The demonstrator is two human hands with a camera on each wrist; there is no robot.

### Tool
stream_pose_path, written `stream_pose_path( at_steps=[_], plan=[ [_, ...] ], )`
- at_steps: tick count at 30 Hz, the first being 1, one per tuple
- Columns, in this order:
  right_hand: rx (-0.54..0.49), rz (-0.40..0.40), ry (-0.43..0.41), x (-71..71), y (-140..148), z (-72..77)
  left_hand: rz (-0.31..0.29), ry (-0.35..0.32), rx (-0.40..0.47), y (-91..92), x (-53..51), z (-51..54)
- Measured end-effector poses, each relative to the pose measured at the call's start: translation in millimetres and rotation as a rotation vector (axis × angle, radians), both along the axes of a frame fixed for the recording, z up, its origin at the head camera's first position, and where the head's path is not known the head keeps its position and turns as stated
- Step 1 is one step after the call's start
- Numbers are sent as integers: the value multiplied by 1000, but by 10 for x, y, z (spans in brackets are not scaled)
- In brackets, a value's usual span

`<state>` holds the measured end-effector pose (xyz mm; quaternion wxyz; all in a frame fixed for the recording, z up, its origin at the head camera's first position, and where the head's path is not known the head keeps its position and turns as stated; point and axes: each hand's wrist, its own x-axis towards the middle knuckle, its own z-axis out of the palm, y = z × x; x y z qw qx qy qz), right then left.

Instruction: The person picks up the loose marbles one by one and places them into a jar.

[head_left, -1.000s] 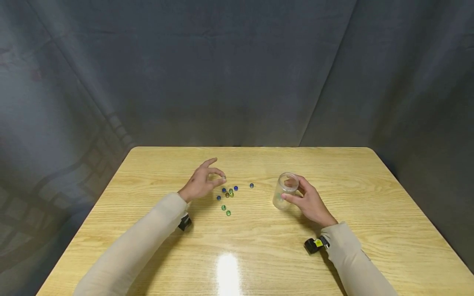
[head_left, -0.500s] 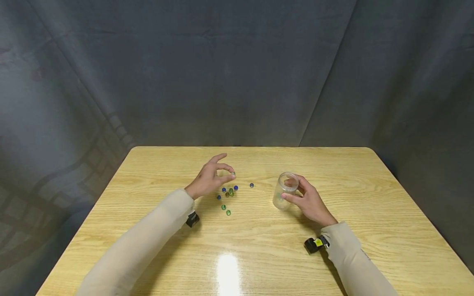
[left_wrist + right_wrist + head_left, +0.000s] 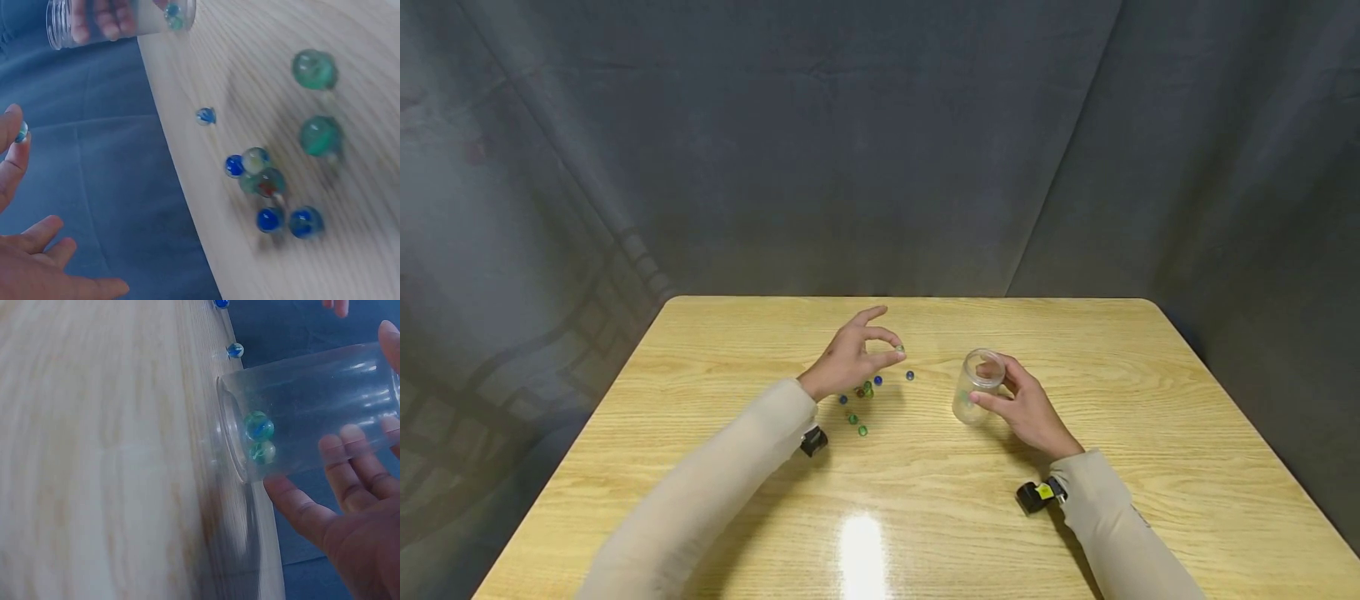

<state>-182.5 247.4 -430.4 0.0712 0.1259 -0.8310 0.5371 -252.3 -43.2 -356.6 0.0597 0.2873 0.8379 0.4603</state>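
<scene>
My left hand (image 3: 850,357) pinches a small glass marble (image 3: 899,349) between thumb and index finger, above the table and left of the jar; the other fingers are spread. In the left wrist view the pinched marble (image 3: 22,132) looks pale with blue-green. My right hand (image 3: 1027,410) grips a clear open-topped jar (image 3: 970,392) standing upright on the table. Low inside the jar, the right wrist view shows a blue-green marble (image 3: 259,426) and a paler green marble (image 3: 262,452). Several loose marbles lie below and beside my left hand, among them a green marble (image 3: 862,431) and a blue marble (image 3: 910,376).
The wooden table (image 3: 925,517) has a dark grey curtain (image 3: 880,150) behind it and at its sides. One blue marble lies apart, between the marble group and the jar. A small black camera is strapped to each wrist.
My left hand has moved right with the pinched marble, toward the jar, and now covers one blue marble of the group. My right hand and the jar have stayed in place.
</scene>
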Motion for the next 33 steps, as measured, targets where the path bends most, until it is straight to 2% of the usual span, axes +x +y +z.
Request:
stream_pose_path(
  at_steps=[13,24,29,33],
  plan=[
    [-22,7,-18,-15,9,-13,-13,70,-51,263,-41,142],
    [-38,18,-37,-30,-6,-2,-21,44,-59,439,-30,183],
    [-39,24,-44,-37,-6,-4,-37,50,-65,523,-31,179],
    [-39,29,-41,-40,1,-3,-54,30,-56,602,-19,169]
  ],
)
